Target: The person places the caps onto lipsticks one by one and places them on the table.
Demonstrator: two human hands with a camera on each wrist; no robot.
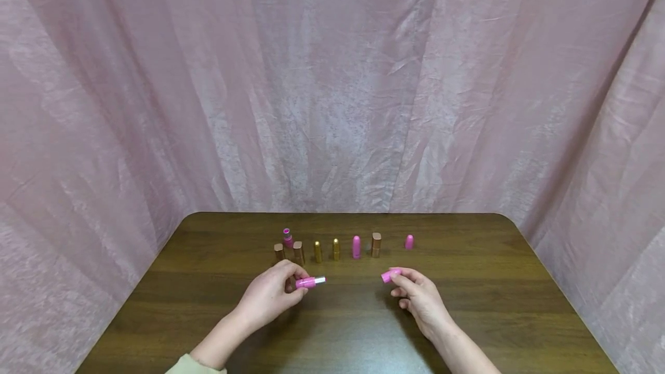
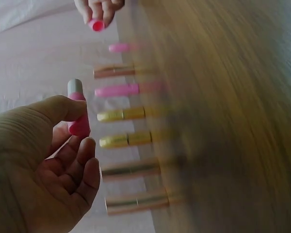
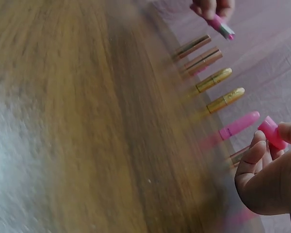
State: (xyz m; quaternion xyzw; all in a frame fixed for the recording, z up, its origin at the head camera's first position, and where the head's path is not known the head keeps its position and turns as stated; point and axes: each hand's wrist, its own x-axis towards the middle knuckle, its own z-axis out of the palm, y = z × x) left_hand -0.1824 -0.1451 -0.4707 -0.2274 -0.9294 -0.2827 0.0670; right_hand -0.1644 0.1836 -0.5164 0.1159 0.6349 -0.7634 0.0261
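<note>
My left hand pinches an uncapped pink lipstick between thumb and fingers, its silver inner tube pointing right. Across from it, my right hand holds a hollow pink cap, whose round opening shows in the left wrist view. Both hands are over the wooden table, well apart. Just beyond the left hand stand two copper lipsticks, with another uncapped pink lipstick behind them. A second pink cap stands alone, farther back than the right hand.
Between the copper pair and that lone cap, two gold lipsticks, a closed pink lipstick and a taller copper lipstick stand upright in a row. Pink curtains hang behind and beside the brown wooden table.
</note>
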